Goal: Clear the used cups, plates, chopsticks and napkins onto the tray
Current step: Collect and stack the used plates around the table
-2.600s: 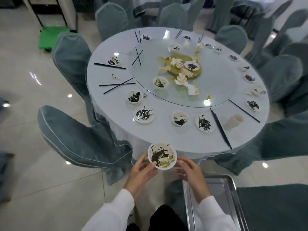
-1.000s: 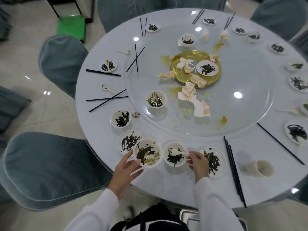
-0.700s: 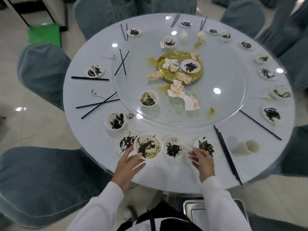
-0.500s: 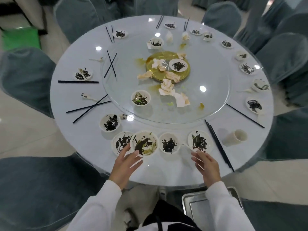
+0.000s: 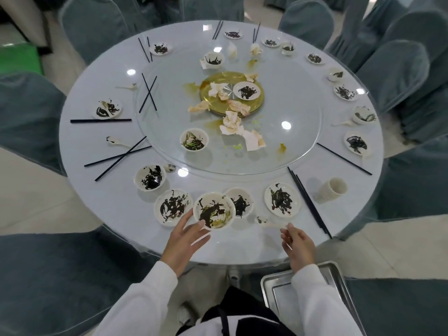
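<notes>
left hand (image 5: 184, 235) has lifted the bowl (image 5: 214, 210); right hand (image 5: 297, 243) now holds spoon (image 5: 268, 221).

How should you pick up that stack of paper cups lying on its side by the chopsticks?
Grip the stack of white ribbed paper cups around its ribbed middle, coming from above with thumb on one side and fingers on the other. It lies tipped over on the round white table, mouth facing up-right, so the round sides are free, and the black chopsticks lie apart on its left.

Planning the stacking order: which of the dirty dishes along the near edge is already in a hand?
The bowl with dark and yellowish smears, gripped at its near rim by the left hand. It overlaps the flat plate on its left and small bowl on its right, which nobody touches.
</notes>
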Action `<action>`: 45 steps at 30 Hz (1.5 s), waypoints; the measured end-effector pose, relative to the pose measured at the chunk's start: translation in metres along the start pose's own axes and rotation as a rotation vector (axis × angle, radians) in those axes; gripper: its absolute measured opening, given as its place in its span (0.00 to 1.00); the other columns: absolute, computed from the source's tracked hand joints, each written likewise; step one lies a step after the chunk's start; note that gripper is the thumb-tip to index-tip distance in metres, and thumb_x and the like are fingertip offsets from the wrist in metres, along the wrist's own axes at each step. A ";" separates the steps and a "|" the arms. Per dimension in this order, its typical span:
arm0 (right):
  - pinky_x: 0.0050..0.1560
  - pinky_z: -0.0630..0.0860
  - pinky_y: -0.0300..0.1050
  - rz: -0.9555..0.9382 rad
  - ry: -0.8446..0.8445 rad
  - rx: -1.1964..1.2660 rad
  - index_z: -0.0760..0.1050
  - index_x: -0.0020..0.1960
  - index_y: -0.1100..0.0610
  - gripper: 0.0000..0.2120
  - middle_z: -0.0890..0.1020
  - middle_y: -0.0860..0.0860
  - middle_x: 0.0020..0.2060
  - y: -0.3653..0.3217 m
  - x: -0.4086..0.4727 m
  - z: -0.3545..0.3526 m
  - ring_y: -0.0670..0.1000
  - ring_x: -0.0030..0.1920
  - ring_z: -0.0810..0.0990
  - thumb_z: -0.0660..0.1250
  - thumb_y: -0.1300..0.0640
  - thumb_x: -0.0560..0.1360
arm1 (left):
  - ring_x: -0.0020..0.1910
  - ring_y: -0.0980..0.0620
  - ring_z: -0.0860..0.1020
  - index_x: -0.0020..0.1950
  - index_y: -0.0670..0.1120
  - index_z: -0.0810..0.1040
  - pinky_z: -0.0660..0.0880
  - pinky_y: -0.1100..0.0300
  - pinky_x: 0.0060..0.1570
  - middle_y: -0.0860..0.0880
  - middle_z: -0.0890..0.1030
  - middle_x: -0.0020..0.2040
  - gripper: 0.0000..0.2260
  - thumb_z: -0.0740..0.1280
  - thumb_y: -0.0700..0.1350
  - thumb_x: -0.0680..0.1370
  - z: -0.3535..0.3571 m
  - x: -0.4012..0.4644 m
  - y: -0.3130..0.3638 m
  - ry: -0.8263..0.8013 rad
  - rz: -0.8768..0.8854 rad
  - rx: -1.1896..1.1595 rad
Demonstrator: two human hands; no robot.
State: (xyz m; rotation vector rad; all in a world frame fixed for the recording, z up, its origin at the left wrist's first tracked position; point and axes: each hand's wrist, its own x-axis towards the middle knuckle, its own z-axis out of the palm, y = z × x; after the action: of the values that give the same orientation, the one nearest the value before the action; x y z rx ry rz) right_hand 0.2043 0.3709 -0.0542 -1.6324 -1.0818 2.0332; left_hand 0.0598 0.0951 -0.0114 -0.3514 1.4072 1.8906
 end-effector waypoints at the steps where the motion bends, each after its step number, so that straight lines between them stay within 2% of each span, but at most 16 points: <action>1: 0.44 0.77 0.42 0.015 -0.009 -0.009 0.79 0.52 0.59 0.04 0.85 0.57 0.45 0.002 0.004 0.002 0.49 0.41 0.81 0.70 0.58 0.82 | 0.62 0.41 0.84 0.73 0.55 0.77 0.82 0.45 0.62 0.43 0.85 0.62 0.23 0.75 0.42 0.79 0.000 0.000 0.000 0.009 0.002 0.001; 7: 0.47 0.79 0.44 0.047 -0.058 -0.085 0.79 0.56 0.60 0.03 0.88 0.60 0.51 0.015 0.030 0.015 0.51 0.43 0.83 0.70 0.63 0.82 | 0.61 0.41 0.85 0.70 0.57 0.77 0.83 0.48 0.58 0.43 0.86 0.61 0.23 0.76 0.43 0.78 -0.006 -0.001 0.000 0.095 0.001 -0.015; 11: 0.50 0.80 0.47 0.077 -0.079 -0.113 0.78 0.60 0.60 0.07 0.88 0.59 0.50 0.024 0.040 0.023 0.54 0.45 0.86 0.70 0.62 0.82 | 0.61 0.40 0.85 0.69 0.57 0.78 0.83 0.47 0.59 0.41 0.85 0.61 0.22 0.76 0.43 0.77 -0.008 -0.001 -0.002 0.136 0.006 -0.028; 15: 0.42 0.80 0.44 0.123 -0.073 -0.213 0.79 0.57 0.62 0.06 0.89 0.58 0.46 0.032 0.046 0.023 0.52 0.39 0.87 0.70 0.62 0.82 | 0.59 0.41 0.85 0.67 0.58 0.78 0.84 0.50 0.57 0.42 0.87 0.58 0.21 0.76 0.43 0.76 -0.007 -0.002 -0.004 0.155 0.015 -0.036; 20: 0.26 0.74 0.37 0.110 -0.050 -0.372 0.80 0.58 0.67 0.09 0.87 0.61 0.42 0.030 0.050 0.020 0.54 0.33 0.82 0.72 0.64 0.80 | 0.62 0.38 0.84 0.71 0.55 0.77 0.81 0.44 0.63 0.38 0.84 0.62 0.23 0.75 0.42 0.77 -0.006 0.000 -0.009 0.156 0.016 -0.034; 23: 0.29 0.74 0.39 0.089 -0.058 -0.406 0.80 0.57 0.66 0.09 0.87 0.63 0.44 0.025 0.052 0.019 0.54 0.32 0.80 0.73 0.63 0.79 | 0.61 0.39 0.84 0.70 0.56 0.78 0.82 0.46 0.61 0.39 0.85 0.62 0.26 0.78 0.45 0.73 -0.002 0.000 -0.010 0.148 0.009 -0.035; 26: 0.29 0.72 0.39 0.072 -0.101 -0.409 0.80 0.57 0.63 0.08 0.85 0.58 0.37 0.019 0.055 0.023 0.50 0.29 0.75 0.72 0.61 0.80 | 0.60 0.38 0.84 0.68 0.56 0.79 0.84 0.49 0.56 0.38 0.85 0.61 0.28 0.82 0.43 0.71 -0.001 0.002 -0.012 0.144 0.012 -0.057; 29: 0.27 0.69 0.37 0.047 -0.162 -0.407 0.81 0.57 0.62 0.07 0.82 0.55 0.35 0.013 0.059 0.039 0.48 0.27 0.72 0.71 0.60 0.80 | 0.60 0.37 0.84 0.67 0.55 0.79 0.85 0.53 0.51 0.37 0.84 0.61 0.28 0.81 0.44 0.69 -0.001 0.003 -0.012 0.154 0.012 -0.084; 32: 0.25 0.65 0.37 0.047 -0.202 -0.449 0.79 0.58 0.61 0.07 0.81 0.56 0.36 0.012 0.064 0.058 0.48 0.27 0.70 0.69 0.60 0.81 | 0.60 0.37 0.84 0.67 0.56 0.79 0.85 0.51 0.52 0.39 0.85 0.59 0.29 0.84 0.47 0.68 -0.005 0.000 -0.010 0.184 0.018 -0.073; 36: 0.22 0.61 0.37 0.054 -0.241 -0.548 0.79 0.56 0.61 0.06 0.81 0.55 0.36 0.017 0.071 0.080 0.49 0.28 0.68 0.69 0.59 0.82 | 0.59 0.41 0.86 0.68 0.59 0.79 0.83 0.46 0.60 0.45 0.87 0.56 0.25 0.80 0.47 0.72 -0.012 -0.006 -0.009 0.230 0.028 -0.049; 41: 0.20 0.63 0.35 0.043 -0.244 -0.651 0.79 0.52 0.62 0.07 0.81 0.55 0.35 0.021 0.075 0.095 0.49 0.28 0.68 0.71 0.58 0.82 | 0.58 0.44 0.86 0.69 0.58 0.77 0.82 0.46 0.62 0.46 0.87 0.57 0.24 0.78 0.46 0.75 -0.021 -0.014 -0.007 0.271 0.045 -0.057; 45: 0.19 0.60 0.34 0.010 -0.271 -0.679 0.76 0.52 0.62 0.04 0.80 0.57 0.37 0.019 0.071 0.105 0.50 0.29 0.68 0.68 0.61 0.83 | 0.58 0.42 0.86 0.70 0.56 0.76 0.81 0.45 0.63 0.44 0.87 0.59 0.23 0.77 0.44 0.77 -0.027 -0.019 -0.009 0.287 0.057 -0.092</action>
State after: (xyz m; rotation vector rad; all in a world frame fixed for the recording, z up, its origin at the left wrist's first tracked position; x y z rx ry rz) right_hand 0.0894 0.3673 -0.1103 -1.6515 -2.0345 2.0582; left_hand 0.0731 0.0639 -0.0163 -0.6558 1.5298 2.0158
